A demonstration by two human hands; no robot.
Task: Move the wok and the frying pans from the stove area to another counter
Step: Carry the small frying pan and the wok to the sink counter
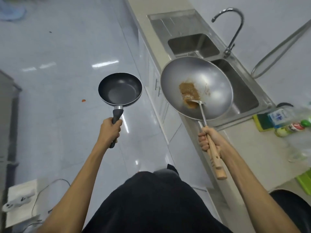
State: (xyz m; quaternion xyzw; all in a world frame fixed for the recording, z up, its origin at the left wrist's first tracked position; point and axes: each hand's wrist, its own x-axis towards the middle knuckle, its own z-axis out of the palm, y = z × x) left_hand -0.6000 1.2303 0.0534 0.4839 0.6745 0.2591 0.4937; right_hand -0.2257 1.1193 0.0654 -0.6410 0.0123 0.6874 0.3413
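My left hand grips the black handle of a small dark frying pan, held level over the floor. My right hand is closed around the wooden handle of a large steel wok together with the handle of a metal spatula that lies inside it. Brown food residue sits in the wok's bottom. The wok hangs over the counter's front edge, next to the sink.
A steel double sink with a curved faucet runs along the counter on the right. Sponge, bottles and small jars stand near the sink's corner. A green board lies at the right edge. Glossy tiled floor lies to the left.
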